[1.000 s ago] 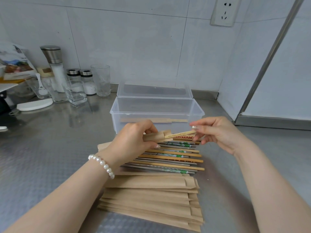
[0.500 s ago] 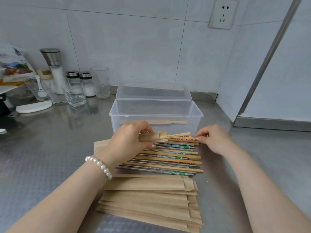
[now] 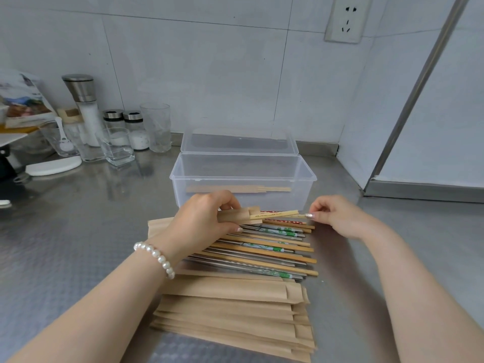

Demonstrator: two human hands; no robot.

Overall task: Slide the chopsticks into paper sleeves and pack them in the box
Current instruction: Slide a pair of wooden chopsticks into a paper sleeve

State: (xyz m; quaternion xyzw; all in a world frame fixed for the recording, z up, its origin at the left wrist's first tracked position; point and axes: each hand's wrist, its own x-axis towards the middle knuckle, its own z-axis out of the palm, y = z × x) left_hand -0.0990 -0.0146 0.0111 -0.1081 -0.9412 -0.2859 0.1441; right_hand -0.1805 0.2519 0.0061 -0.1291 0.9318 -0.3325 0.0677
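Head view: left hand (image 3: 201,221) curled round a paper sleeve (image 3: 237,215), mouth of the sleeve facing right. One chopstick (image 3: 275,214) part-way in, printed end protruding. Right hand (image 3: 337,216) pinching the end of a second chopstick (image 3: 297,216) just beside the first, fingertips (image 3: 310,215) closed on it. Both grips closed on their items; neither hand idle.

Step in hand, as judged: feeding the pair into the sleeve.
- Hold the sleeve flat and level; avoid crushing the mouth shut with the thumb.
- Align the second stick parallel with the first before pushing.
- Push from the far end with light pressure; stop on any buckling of the paper.
- Seat both sticks to equal depth, then transfer to the box (image 3: 243,179).

Box open, just behind the hands, lid (image 3: 239,141) tipped back against the wall side. One sleeved pair (image 3: 237,189) already lying inside. Task early, judging by that count.

Loose chopsticks (image 3: 272,247), wooden and metal, in a row on the tabletop (image 3: 78,231) under and between the hands. Stack of empty sleeves (image 3: 230,310) nearest the camera.

Obstructions: loose row directly below the working sleeve, so risk of snagging or scattering on a low pass. Near wall of the box close to the hands; lift over the rim, not into it.

Far left, well apart: salt grinder (image 3: 83,106), two shakers (image 3: 125,128), drinking glasses (image 3: 155,127). Wall socket (image 3: 347,19) above.
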